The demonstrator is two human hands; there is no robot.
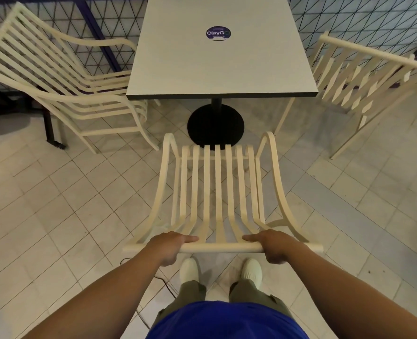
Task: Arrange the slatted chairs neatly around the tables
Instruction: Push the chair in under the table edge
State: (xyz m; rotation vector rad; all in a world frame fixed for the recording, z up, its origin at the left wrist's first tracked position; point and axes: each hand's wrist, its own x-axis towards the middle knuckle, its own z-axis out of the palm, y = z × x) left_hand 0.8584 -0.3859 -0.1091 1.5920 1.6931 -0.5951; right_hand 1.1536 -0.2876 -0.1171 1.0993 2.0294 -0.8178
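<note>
Left of the white rectangular pedestal table (220,59), a cream slatted armchair (63,86) sits angled, its front tucked under the tabletop edge. In front of the table, the centre cream slatted chair (217,192) faces it, front near the black round base (216,126). The left hand (169,245) and right hand (274,245) are both wrapped around its top rail. Risk: an uneven push skews it, or the armrests strike the tabletop edge. Right of the table, a third cream slatted chair (364,81) stands close; a sideways drift could snag it.
</note>
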